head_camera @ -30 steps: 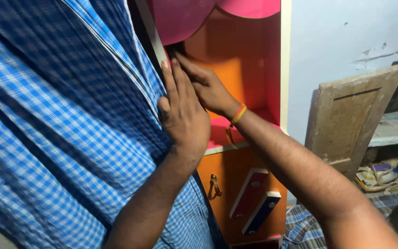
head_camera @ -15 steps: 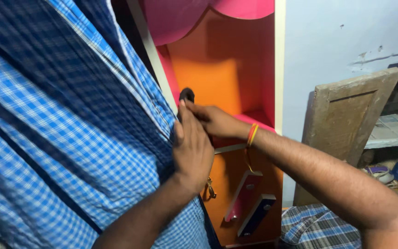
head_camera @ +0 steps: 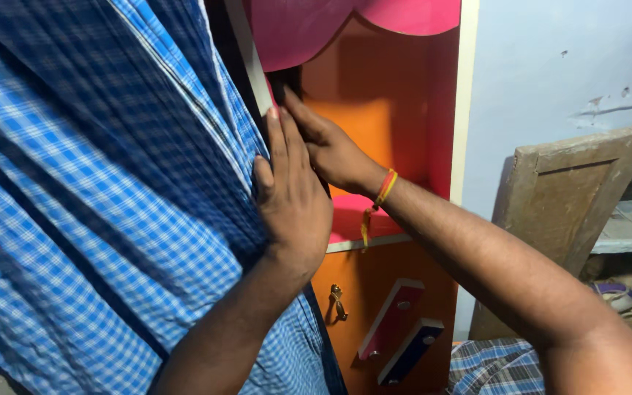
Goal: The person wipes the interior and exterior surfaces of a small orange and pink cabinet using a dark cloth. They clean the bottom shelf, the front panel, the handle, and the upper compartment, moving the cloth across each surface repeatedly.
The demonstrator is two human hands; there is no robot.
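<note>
A large blue checked cloth [head_camera: 111, 183] hangs over the left side, against the white front edge [head_camera: 246, 58] of an orange and pink cabinet [head_camera: 404, 110]. My left hand [head_camera: 292, 197] lies flat on the cloth's edge with its fingers straight, pressing it toward the cabinet. My right hand [head_camera: 334, 153], with a red and yellow thread band [head_camera: 384, 186] at the wrist, reaches in behind the left one. Its fingertips pinch a small dark object [head_camera: 287, 79] at the white edge; most of that object is hidden.
A pink shelf [head_camera: 352, 216] sits under my right wrist. Below it the orange front has a brass handle [head_camera: 338, 301] and a red [head_camera: 393, 318] and a blue block [head_camera: 411, 351]. A worn wooden panel [head_camera: 565, 212] leans on the pale wall at right. Grey checked cloth [head_camera: 491, 366] lies low.
Both hands slid down the cloth's edge half a second ago and have come back up. The small dark object has risen with my right fingertips. The view has shifted slightly.
</note>
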